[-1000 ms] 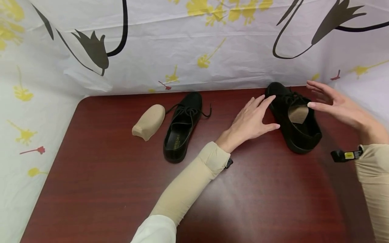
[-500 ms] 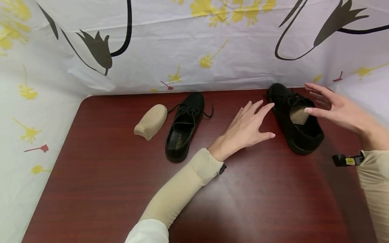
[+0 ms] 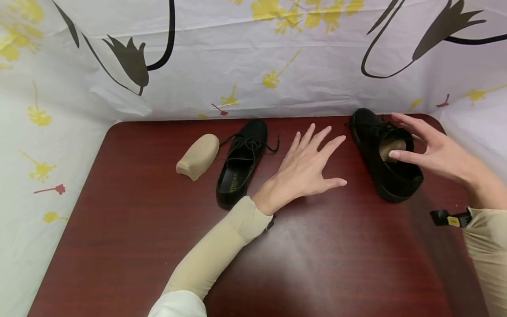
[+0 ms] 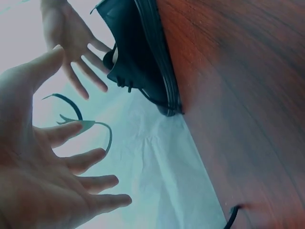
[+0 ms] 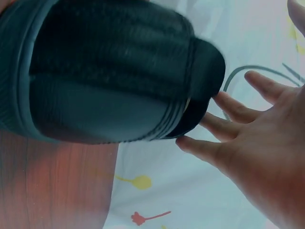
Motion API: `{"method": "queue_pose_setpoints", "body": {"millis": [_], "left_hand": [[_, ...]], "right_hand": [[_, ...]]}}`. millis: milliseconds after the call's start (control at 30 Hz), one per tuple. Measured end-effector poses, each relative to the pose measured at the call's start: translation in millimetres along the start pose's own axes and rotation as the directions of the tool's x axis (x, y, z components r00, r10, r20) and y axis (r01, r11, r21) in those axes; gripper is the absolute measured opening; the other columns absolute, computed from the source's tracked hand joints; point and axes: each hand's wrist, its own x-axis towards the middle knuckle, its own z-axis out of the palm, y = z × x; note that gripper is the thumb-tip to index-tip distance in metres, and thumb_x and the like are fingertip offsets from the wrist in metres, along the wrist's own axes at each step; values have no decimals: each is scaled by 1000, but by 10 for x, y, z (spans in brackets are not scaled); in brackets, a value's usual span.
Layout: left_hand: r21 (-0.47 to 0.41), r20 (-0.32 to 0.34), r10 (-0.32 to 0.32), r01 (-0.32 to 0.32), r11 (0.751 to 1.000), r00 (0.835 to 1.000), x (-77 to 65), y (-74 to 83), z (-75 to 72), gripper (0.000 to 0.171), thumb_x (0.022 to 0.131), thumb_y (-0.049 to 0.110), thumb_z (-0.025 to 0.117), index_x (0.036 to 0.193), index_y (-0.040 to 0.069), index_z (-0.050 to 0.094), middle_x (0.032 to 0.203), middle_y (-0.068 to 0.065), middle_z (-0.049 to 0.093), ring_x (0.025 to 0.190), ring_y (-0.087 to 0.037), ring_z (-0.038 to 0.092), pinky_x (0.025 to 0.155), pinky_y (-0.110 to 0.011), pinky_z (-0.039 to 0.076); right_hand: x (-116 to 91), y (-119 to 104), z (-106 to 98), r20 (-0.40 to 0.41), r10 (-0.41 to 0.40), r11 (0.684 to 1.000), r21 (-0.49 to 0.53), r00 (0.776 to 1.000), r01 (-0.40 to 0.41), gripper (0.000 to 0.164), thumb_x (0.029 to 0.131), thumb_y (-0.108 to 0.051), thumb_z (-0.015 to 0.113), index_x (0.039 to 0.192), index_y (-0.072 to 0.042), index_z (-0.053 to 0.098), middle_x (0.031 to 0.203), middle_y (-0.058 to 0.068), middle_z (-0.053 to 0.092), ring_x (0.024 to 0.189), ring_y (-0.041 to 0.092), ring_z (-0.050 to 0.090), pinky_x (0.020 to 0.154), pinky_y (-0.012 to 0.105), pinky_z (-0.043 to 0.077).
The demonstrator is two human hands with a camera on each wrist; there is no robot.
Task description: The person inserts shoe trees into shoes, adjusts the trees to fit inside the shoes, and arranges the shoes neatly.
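My left hand point(image 3: 303, 167) hovers over the table between the two black lace-up shoes, fingers spread and holding nothing. In the left wrist view, the same hand point(image 4: 43, 176) shows straight, separated fingers. My right hand point(image 3: 443, 149) is beside the right-hand shoe point(image 3: 368, 163), with its thumb over the opening and its fingers apart. A beige molded shoe filler point(image 3: 390, 146) shows inside that shoe; its front end is hidden. The right wrist view has the shoe's heel point(image 5: 109, 86) up close, and my loosely extended fingers lie by its opening; contact is unclear.
The left-hand black shoe point(image 3: 237, 167) stands near the table's back edge, with its printed insole visible. Just left of it lies a second beige molded filler point(image 3: 200, 156). A patterned white sheet point(image 3: 237, 61) hangs behind the dark red table point(image 3: 130, 229).
My left hand has drawn away to the left from the right-hand shoe. The right hand has shifted slightly down and left, its thumb now lower over the shoe's opening.
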Motion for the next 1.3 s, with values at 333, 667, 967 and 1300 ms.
{"method": "queue_pose_setpoints", "body": {"millis": [333,667,967,1300], "left_hand": [[-79,-19,6,-7,997,1000,-170,-97,-81,98,83,73,61,160,29,19,164,-2,18,152,-30,5,121,-50,11],[-57,-46,-5,3,998,999,-315,-218,-181,97,83,71,64,159,28,22,164,-2,19,152,-31,5,121,-50,9],[-69,-42,-5,2,998,999,-458,-338,-192,96,83,68,66,159,27,24,164,-4,18,152,-34,7,121,-48,6],[-164,-39,-7,0,986,999,-602,-545,-251,91,87,57,70,158,25,25,165,-5,12,152,-32,3,121,-43,3]], "right_hand": [[-51,-120,127,-51,-21,985,-171,998,12,89,80,-15,84,155,-23,36,148,11,40,103,8,34,83,6,21],[-64,-227,196,11,-41,966,-254,999,42,92,82,-23,83,157,-26,30,155,16,33,143,19,27,109,17,16],[-75,-384,353,35,-93,957,-274,995,99,97,78,-25,86,157,-24,30,158,13,30,141,32,30,108,14,16],[57,-571,449,69,-108,953,-276,992,123,98,79,-31,86,158,-28,28,159,9,28,141,32,30,108,43,28]]}}
